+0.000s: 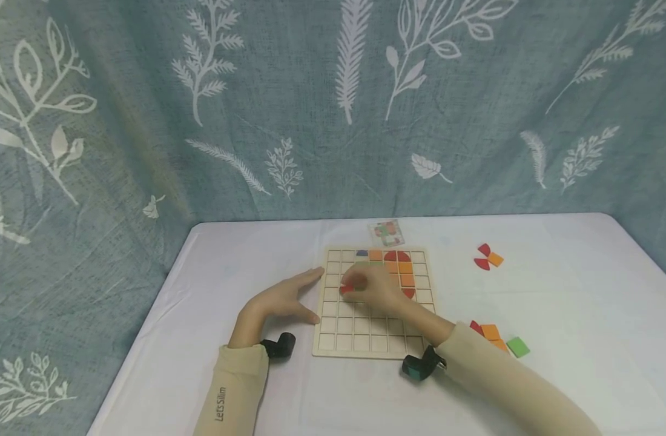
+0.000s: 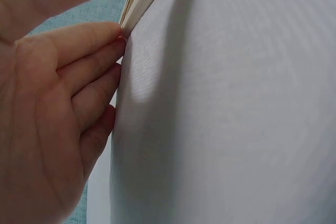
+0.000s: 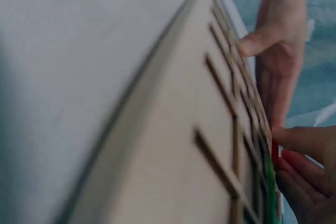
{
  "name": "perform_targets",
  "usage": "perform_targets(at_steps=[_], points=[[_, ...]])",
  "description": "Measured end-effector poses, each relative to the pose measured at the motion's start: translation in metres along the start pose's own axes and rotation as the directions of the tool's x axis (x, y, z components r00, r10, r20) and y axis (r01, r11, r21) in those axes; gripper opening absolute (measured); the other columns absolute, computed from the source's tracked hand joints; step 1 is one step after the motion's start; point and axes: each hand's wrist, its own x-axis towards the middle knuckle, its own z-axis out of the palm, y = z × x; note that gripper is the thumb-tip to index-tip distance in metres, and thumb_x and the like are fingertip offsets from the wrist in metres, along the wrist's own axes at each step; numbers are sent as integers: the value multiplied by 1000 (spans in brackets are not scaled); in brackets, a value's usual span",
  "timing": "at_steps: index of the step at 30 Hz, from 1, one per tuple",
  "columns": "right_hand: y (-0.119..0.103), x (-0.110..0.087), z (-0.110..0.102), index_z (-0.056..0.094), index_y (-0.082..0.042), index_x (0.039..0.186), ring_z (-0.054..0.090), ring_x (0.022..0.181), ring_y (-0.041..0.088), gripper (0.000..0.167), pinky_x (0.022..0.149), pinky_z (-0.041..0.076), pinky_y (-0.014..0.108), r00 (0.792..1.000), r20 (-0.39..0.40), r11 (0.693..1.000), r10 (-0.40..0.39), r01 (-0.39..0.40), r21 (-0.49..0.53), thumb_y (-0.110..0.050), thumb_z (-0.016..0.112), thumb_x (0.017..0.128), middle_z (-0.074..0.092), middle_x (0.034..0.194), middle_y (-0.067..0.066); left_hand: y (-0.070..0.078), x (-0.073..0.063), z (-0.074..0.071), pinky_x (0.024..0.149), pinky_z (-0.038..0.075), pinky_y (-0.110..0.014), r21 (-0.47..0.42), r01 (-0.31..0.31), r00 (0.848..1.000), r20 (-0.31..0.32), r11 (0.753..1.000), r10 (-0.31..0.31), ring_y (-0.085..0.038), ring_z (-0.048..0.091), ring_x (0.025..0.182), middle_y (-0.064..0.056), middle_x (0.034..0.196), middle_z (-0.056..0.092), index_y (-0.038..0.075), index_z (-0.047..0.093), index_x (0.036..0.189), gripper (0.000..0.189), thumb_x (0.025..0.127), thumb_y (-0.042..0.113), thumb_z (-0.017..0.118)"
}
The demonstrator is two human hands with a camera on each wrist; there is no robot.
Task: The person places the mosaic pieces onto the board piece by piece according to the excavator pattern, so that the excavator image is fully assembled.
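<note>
A pale wooden grid board [image 1: 344, 343] lies on the white table. My right hand [image 1: 378, 292] reaches over it and pinches a red quarter-circle tile [image 1: 346, 290] between thumb and fingers, low at the grid's left half. In the right wrist view the red tile [image 3: 275, 153] shows at the fingertips, beside a green edge. My left hand [image 1: 285, 297] rests along the board's left edge, thumb and fingers spread and fingertips at the rim. Orange square tiles [image 1: 406, 274], red quarter-circles [image 1: 403, 256] and a blue piece [image 1: 362, 253] sit in cells; the right hand hides part of them.
Behind the board lies a small patterned card [image 1: 387, 234]. To the right are loose red tiles [image 1: 482, 264] and an orange tile [image 1: 495, 259]. Nearer, by the right sleeve, lie more orange tiles [image 1: 490, 332] and a green tile [image 1: 518, 347]. A leaf-patterned curtain [image 1: 322, 169] hangs behind the table.
</note>
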Motion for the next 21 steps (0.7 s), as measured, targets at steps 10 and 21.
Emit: perform_targets(at_steps=[10,21], points=[[-2,0,11,68,-11,89,65,88,13,16,79,53,29,999,-52,991,-11,4,-135,-13,75,75,70,90,0,-1,0,1,113,16,-48,-5,-10,1000,-6,1000,10,-30,16,140,-9,153,21,12,26,146,103,62,28,83],[-6,-1,13,69,-10,94,63,86,12,20,79,52,30,998,-63,983,-21,9,-184,-18,75,77,69,90,-1,0,-1,-1,113,17,-48,-3,-17,1000,0,1000,17,-31,17,140,-11,152,21,10,26,146,103,63,28,83]])
